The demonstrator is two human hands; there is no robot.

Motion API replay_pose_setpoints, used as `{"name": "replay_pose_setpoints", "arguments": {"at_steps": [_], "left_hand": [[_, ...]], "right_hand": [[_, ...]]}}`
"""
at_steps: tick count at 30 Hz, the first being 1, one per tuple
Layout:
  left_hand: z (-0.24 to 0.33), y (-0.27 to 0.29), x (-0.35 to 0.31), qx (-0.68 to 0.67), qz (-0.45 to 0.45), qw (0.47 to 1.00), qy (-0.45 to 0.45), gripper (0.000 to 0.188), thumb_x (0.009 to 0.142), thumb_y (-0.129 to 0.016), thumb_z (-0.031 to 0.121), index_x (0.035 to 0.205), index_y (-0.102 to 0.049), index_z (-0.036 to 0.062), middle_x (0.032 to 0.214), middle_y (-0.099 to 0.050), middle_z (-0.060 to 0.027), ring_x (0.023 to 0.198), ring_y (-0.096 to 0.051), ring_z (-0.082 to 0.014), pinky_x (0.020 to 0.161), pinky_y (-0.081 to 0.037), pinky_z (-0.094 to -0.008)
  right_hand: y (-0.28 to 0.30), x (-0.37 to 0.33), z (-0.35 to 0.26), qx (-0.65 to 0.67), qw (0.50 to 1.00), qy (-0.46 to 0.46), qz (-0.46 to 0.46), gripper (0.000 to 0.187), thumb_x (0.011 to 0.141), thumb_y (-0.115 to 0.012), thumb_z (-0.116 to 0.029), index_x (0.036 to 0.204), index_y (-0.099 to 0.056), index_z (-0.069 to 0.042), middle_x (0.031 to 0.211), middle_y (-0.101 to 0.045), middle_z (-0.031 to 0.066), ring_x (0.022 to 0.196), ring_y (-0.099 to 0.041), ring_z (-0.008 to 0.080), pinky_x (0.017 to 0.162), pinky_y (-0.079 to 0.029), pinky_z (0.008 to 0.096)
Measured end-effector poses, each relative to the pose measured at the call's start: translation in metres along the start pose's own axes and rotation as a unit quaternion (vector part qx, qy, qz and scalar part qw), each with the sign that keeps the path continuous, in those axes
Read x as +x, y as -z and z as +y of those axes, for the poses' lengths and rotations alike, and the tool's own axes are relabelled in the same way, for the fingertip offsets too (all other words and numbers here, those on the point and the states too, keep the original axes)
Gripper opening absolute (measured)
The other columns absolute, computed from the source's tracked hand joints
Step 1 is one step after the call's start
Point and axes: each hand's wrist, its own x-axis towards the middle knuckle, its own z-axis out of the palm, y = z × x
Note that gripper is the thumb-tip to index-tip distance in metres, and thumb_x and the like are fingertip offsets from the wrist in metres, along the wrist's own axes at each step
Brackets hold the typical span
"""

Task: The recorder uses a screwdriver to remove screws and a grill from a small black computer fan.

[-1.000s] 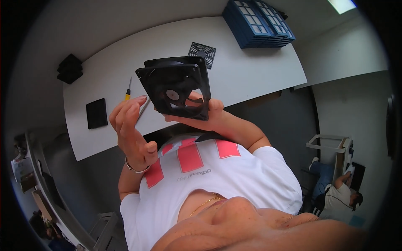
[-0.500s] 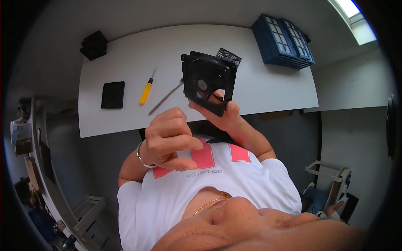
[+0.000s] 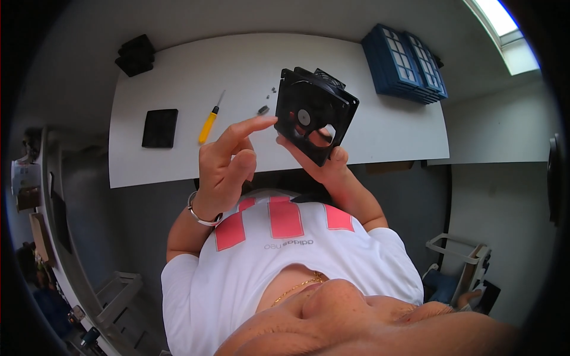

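Fan (image 3: 304, 117), black and square, tilts in the air at twelve o'clock from the shirt (image 3: 249, 264), gripped at its five o'clock corner by the right hand (image 3: 326, 169). The left hand (image 3: 228, 151), empty, points its index fingertip at the fan's nine o'clock edge; contact is unclear. A screwdriver (image 3: 208, 126) lies at nine, a blue stack (image 3: 409, 65) at two.

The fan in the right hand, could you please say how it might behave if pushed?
The fan is probably fairly light, as the right hand seems to support it alone. Its square, thick-edged shape looks stiff, and its flat sides make rolling unlikely.
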Motion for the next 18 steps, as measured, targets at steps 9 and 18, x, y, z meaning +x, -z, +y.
{"name": "replay_pose_setpoints", "arguments": {"at_steps": [9,18], "left_hand": [[-0.026,0.018,0.008,-0.120,-0.274,0.942,-0.154,0.056,0.094,-0.062,0.052,0.122,-0.066,0.0029,0.055,-0.049,0.0007,0.047,-0.043,-0.0083,0.047,-0.032,-0.0281],[-0.032,0.011,-0.009,-0.278,0.061,0.957,0.061,0.096,0.089,-0.050,0.071,0.153,-0.025,0.0039,0.141,-0.050,-0.0202,0.131,-0.051,-0.0260,0.105,-0.049,-0.0418]], "right_hand": [[-0.018,0.002,-0.005,-0.010,0.998,0.005,0.064,0.124,0.059,-0.085,-0.067,0.148,-0.030,-0.002,0.137,-0.045,0.0098,0.129,-0.045,0.0210,0.110,-0.036,0.0375],[-0.053,0.017,-0.021,-0.575,0.764,0.286,0.060,0.108,0.051,-0.093,-0.028,0.138,-0.037,0.001,0.127,-0.043,0.0141,0.117,-0.045,0.0277,0.097,-0.040,0.0374]]}}
